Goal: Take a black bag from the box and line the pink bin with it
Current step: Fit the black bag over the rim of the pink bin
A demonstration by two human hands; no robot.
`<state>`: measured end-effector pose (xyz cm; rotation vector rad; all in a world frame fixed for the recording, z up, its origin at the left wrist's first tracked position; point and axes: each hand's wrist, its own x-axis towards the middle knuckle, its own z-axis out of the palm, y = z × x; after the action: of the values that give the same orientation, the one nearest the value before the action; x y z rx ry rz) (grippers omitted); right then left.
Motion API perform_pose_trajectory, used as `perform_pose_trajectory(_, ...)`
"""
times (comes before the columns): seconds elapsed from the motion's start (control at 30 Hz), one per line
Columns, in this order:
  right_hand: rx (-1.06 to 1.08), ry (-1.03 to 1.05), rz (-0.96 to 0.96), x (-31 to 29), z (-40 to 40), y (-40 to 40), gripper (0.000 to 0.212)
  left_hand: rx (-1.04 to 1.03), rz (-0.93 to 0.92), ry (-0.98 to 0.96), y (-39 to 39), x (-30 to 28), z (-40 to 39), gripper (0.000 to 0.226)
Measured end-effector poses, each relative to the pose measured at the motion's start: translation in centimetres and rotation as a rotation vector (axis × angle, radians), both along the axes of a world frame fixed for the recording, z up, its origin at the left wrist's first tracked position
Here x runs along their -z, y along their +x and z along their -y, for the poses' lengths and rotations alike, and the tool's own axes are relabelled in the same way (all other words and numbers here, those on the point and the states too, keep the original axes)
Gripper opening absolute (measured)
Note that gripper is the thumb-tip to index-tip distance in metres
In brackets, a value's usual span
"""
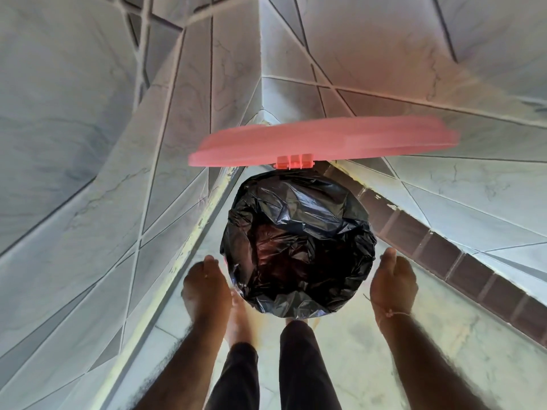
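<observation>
Centre frame, the black bag [299, 244] already drapes over the pink bin's [322, 143] rim; thin, slippery, crinkly film, best pinched at the overhang; left hand [205, 287] and right hand [393, 281] flank it, fingers loosely open, holding nothing

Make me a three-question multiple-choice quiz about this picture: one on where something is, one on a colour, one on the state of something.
1. Where is the bin?
A. In a corner where tiled walls meet
B. On a table
C. Inside a cupboard

2. What colour is the lid?
A. Green
B. Pink
C. White

3. What state is the lid in?
A. Shut
C. Lying on the floor
B. Raised open

Answers:
1 A: the bin, wrapped in the black bag, sits on the floor where the tiled walls meet.
2 B: the lid is pink.
3 B: the lid stands up on its hinge, the bag's mouth showing below it, the left hand and right hand on either side.
</observation>
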<state>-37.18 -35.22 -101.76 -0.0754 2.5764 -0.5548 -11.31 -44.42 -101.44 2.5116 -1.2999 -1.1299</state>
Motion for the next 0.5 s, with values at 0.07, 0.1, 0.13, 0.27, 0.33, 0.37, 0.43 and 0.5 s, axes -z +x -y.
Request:
perform_pose_trajectory(0.07,-0.386,-0.13,-0.187,-1.9,1.4,0.8,0.036,0.443,0.088,-0.381,-1.0,-1.2,0.3,0.006)
perform_pose_trajectory(0.1,-0.6,-0.182,-0.213,-2.7,2.3,1.5,0.031,0.61,-0.003,-0.473,-2.3,-2.3,0.7,0.011)
perform_pose_trajectory(0.13,-0.815,-0.193,-0.2,-2.5,3.2,2.1,0.029,0.815,-0.082,-0.495,-3.6,-2.8,1.5,0.017)
perform_pose_trajectory(0.27,-1.238,0.015,0.101,-0.9,7.2,3.9,0.047,1.399,0.125,-0.248,-6.2,-0.4,3.8,0.034)
perform_pose_trajectory(0.33,-1.051,0.07,0.221,-0.1,9.4,3.2,0.053,1.322,0.158,-0.139,-6.6,0.2,5.6,0.039)
perform_pose_trajectory(0.37,-0.929,0.089,0.262,0.2,10.5,2.5,0.05,1.278,0.151,-0.119,-6.6,0.6,6.4,0.042)
perform_pose_trajectory(0.43,-0.811,0.15,0.348,0.4,12.2,1.3,0.045,1.214,0.07,-0.106,-6.6,0.8,7.4,0.048)
perform_pose_trajectory(0.5,-0.816,0.153,0.387,-0.2,12.7,1.3,0.043,1.198,-0.029,-0.146,-6.6,0.0,7.7,0.048)
